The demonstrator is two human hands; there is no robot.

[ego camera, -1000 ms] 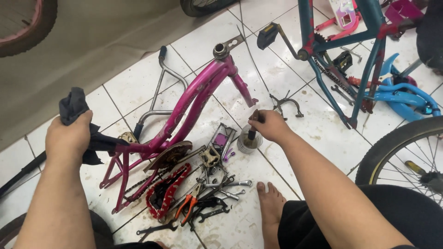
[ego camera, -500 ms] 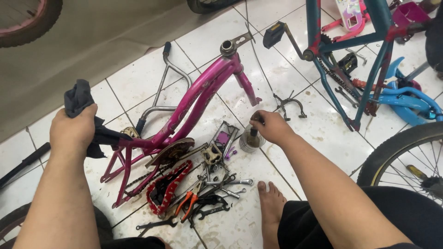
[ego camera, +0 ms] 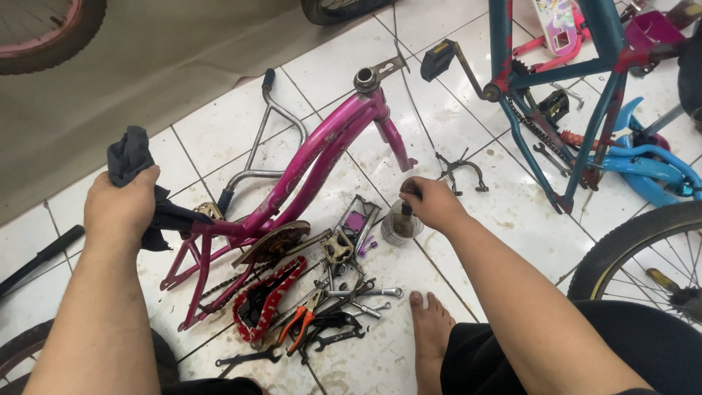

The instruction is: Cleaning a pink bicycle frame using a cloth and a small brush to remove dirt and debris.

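Your right hand (ego camera: 433, 205) is closed around a thin dark stick that pokes down into a small round clear jar (ego camera: 400, 224) standing on the white tiled floor (ego camera: 504, 219). The jar sits right under your fingers, touching them at its top. Your left hand (ego camera: 121, 205) is squeezed tight on a dark grey cloth (ego camera: 130, 157), and the cloth bunches out above your fist and hangs down to the back end of the pink metal bicycle frame (ego camera: 314, 157). That frame lies flat on the floor between your two hands, with its front tube pointing away from you. Just to the left of the jar lies a pile of tools: silver spanners (ego camera: 363, 292), orange-handled pliers (ego camera: 300, 322) and a red and black chain cover (ego camera: 267, 296). A little past your right hand lies a black wire brake part (ego camera: 459, 170). Near your right arm, close to you, your bare foot (ego camera: 431, 329) rests on the tiles. Farther off to the right stands a teal and red bicycle frame (ego camera: 585, 95), with a black tyred wheel (ego camera: 629, 256) near your knee. A bent silver handlebar (ego camera: 267, 139) lies beyond the pink frame.
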